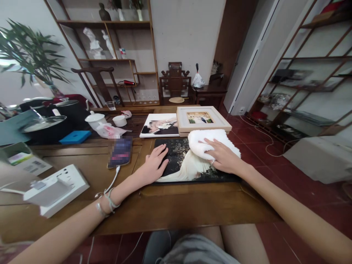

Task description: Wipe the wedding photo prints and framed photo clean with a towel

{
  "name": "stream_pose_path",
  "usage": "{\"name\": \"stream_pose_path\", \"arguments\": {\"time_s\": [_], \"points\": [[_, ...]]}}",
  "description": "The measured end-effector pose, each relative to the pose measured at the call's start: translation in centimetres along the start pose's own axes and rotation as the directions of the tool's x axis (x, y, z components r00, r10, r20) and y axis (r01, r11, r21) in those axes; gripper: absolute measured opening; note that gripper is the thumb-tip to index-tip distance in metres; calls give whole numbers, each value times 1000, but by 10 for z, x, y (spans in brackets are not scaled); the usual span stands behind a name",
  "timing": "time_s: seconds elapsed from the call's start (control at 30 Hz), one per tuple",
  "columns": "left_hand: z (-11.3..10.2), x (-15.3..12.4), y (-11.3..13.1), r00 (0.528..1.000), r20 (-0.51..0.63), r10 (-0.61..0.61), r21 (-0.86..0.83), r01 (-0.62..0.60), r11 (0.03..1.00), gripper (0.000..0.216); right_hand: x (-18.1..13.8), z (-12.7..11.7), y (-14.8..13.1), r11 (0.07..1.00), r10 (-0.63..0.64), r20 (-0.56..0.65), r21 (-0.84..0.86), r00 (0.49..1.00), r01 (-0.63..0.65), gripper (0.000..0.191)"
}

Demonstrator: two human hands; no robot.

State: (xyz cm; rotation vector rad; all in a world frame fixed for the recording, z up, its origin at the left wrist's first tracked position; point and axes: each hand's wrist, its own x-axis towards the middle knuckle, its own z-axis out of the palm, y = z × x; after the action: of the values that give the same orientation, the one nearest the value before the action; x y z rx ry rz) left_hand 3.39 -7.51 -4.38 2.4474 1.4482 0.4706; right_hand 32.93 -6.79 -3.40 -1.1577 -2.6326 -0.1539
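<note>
The print (177, 163) lies directly under both hands, its long axis running from the left hand (156, 165) to the right hand (221, 156). The left rests palm down on its left end, fingers slightly spread, gripping nothing; the right, nearer the other end, has its half-bent fingers on a cloth (213, 135) (whether it pinches the fabric, I cannot tell). The print is a flat, dark rectangle with a flowing cream gown and pale speckles like blossom. Just beyond the right hand sits a frame (221, 119).

A dark chair (175, 83) stands before a pale wall (187, 33).
</note>
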Motion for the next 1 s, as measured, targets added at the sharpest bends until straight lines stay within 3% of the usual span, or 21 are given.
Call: {"name": "stream_pose_path", "arguments": {"time_s": [0.27, 0.37, 0.53, 0.77, 0.87, 1.0], "points": [[2, -10, 11, 1000, -27, -6, 28, 6, 1000, 44, -55, -27, -68, 997, -73, 185, 37, 980, 68, 37], [4, -11, 11, 999, -39, -6, 19, 7, 1000, 43, -60, -33, -83, 989, -136, 203, 88, 970, 121, 40], [4, -9, 8, 999, -34, 6, 3, -6, 1000, 42, -32, -26, -58, 986, -153, 136, 84, 979, 143, 36], [7, -9, 8, 997, -81, -2, -13, 1, 1000, 42, 8, -1, 4, 998, 45, -16, -38, 999, -45, 37], [11, -10, 9, 994, -105, -15, -16, 13, 1000, 42, 6, 0, -1, 998, 54, -11, -44, 998, -54, 40], [13, -11, 9, 993, -113, -14, -28, 11, 1000, 42, -12, -8, -47, 1000, -6, 57, -13, 998, 6, 40]]}}
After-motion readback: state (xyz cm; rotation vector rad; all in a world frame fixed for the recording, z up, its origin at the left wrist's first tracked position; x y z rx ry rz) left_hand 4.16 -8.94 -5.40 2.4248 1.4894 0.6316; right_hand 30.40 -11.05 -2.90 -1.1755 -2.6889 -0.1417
